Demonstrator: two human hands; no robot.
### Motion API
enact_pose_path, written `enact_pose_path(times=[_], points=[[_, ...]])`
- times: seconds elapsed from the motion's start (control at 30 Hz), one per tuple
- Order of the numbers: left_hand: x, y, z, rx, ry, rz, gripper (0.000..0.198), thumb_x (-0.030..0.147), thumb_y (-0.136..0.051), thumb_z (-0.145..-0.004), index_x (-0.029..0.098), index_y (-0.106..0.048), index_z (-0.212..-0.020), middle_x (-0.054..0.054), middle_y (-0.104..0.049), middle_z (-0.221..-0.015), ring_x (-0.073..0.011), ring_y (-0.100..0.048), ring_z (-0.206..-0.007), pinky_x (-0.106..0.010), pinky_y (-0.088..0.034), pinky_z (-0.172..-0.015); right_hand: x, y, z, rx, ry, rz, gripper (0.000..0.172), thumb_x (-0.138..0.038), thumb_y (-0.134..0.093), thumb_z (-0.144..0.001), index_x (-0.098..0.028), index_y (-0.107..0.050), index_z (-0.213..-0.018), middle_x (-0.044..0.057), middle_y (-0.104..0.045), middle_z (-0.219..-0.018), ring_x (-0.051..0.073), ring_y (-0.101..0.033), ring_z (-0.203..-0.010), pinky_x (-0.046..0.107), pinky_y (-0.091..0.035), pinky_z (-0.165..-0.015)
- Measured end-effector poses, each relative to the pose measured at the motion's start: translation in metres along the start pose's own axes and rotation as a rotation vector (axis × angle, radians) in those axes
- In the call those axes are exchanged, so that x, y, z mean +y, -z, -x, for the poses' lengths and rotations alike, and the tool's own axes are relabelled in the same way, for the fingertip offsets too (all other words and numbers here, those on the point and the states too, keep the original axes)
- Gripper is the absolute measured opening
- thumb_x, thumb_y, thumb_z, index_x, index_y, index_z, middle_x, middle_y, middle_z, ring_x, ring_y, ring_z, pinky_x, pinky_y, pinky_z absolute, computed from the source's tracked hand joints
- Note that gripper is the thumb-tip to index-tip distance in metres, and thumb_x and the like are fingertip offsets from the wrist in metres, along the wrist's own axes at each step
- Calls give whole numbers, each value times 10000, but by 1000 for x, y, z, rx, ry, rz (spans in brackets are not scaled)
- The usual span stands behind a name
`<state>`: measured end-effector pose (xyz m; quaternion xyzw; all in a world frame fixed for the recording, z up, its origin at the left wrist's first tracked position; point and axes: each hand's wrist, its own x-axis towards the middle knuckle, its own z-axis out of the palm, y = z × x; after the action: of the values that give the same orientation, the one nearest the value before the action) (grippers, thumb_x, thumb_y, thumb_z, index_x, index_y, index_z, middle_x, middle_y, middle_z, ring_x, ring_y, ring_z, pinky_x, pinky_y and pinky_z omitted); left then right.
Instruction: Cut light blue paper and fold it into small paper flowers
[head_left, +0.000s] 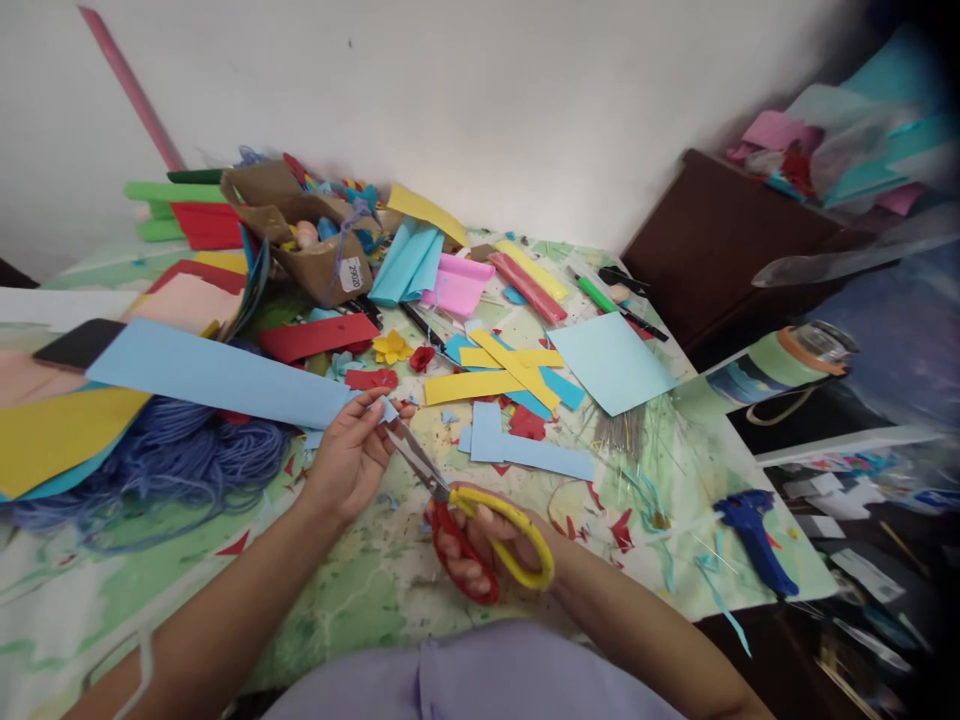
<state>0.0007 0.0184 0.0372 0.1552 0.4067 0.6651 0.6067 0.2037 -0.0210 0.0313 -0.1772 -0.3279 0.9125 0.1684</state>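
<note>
My left hand (352, 450) pinches a small piece of light blue paper (388, 409) between thumb and fingers. Behind that hand a long light blue paper strip (225, 370) stretches to the left; whether the small piece joins it is hidden. Scissors (426, 470) with one red and one yellow handle are in my right hand (480, 535), its fingers through the loops. Their blade tips point up and left, close to the paper at my left fingertips. Just right of the blades lie cut light blue strips (544, 457) and crossed yellow strips (517, 370).
Blue yarn (187, 455) and coloured sheets pile up on the left. A cardboard box (322, 255) of craft bits stands at the back. Rightward are a pale blue sheet (613, 362), thin wires (626, 432), a blue glue gun (757, 540) and a bottle (780, 362). Red scraps litter the tablecloth.
</note>
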Motion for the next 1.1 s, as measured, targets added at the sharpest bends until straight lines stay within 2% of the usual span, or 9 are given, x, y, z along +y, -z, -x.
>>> enact_pose_path(times=[0.2,0.43,0.7,0.83,1.1], points=[[2,0,1,-9,10,-4,143,89,-550,-830,168,-617,-928,-29,-683,-805,-122,-677,-779,-205,-543,-721,4,6,-8,-39,12,22,532,-620,-637,-736,-237,-480,-1069,-24,-459,-779,62,-432,-523,173,-384,-411],[4,-1,1,-7,19,-7,137,112,-591,-808,165,-623,-931,-17,-675,-810,-117,-669,-757,-189,-532,-656,7,9,-7,11,42,47,470,-582,-606,-786,-230,-469,-1065,-17,-489,-761,77,-449,-520,199,-390,-429],[-1,-1,5,-49,12,-83,158,139,-658,-758,174,-656,-912,-6,-662,-816,-108,-636,-753,-222,-529,-726,5,4,-15,72,90,124,612,-673,-634,-697,-230,-417,-1059,-43,-484,-689,81,-453,-468,198,-379,-375],[-2,-1,5,-55,19,-80,175,114,-639,-760,179,-662,-921,-3,-654,-827,-91,-614,-723,-210,-523,-709,2,-2,-14,113,148,225,619,-694,-635,-679,-221,-413,-1012,-48,-469,-708,68,-451,-488,194,-371,-406],[0,-3,6,-39,20,-79,201,111,-637,-753,179,-651,-941,-7,-654,-824,-94,-612,-722,-209,-517,-705,3,-2,-15,106,194,331,635,-740,-564,-698,-208,-397,-1001,-56,-460,-692,60,-440,-457,187,-364,-384]])
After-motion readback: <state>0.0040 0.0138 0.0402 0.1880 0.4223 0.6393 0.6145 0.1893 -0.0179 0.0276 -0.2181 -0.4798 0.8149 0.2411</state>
